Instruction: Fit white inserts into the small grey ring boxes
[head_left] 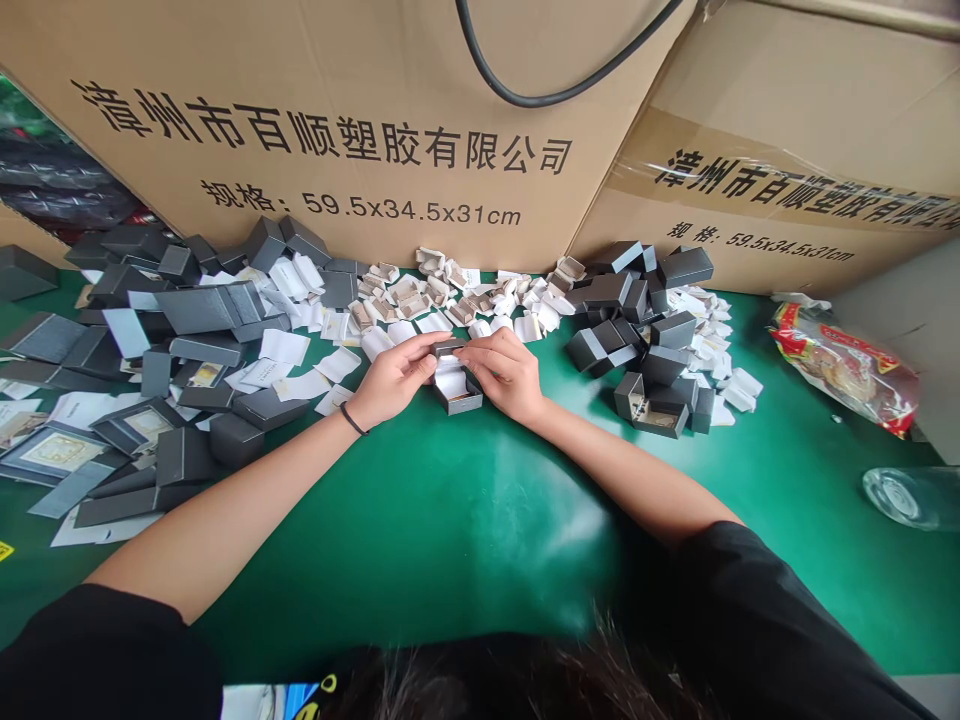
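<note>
A small dark grey jewelry box (459, 402) stands with its lid raised on the green table, a white lining (451, 382) showing inside. My left hand (395, 376) grips the box's left side near the lid, thumb in front and fingers behind. From the right, my right hand (504, 372) has its fingers closed at the lid and upper edge of the same box. Whether those fingers also pinch part of the lining is hidden. Just beyond both hands lies a heap of small white and beige lining pieces (409, 300).
Dark grey boxes (202, 308) and white papers pile up at left. Another pile of boxes (664, 365) with white pieces sits at right. Large cartons (337, 220) wall off the back, beneath a black cable (525, 100). A red snack bag (844, 365) and a glass (911, 497) lie far right.
</note>
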